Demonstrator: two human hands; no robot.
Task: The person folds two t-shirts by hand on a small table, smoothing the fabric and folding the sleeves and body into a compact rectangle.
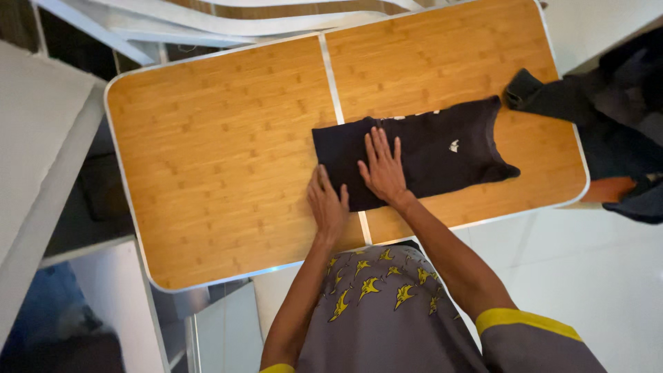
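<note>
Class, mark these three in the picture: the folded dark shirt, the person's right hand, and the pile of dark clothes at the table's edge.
folded dark shirt (442, 155): head view, on its flat middle.
right hand (382, 169): head view, on the back of the hand.
pile of dark clothes (608, 117): head view, on its crumpled middle.

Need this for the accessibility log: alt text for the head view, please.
Seen from above, a person presses both hands flat on a folded dark shirt on a wood-topped folding table: the right hand on the cloth, the left hand at its near left corner. More dark clothes lie heaped at the table's right end.
</note>
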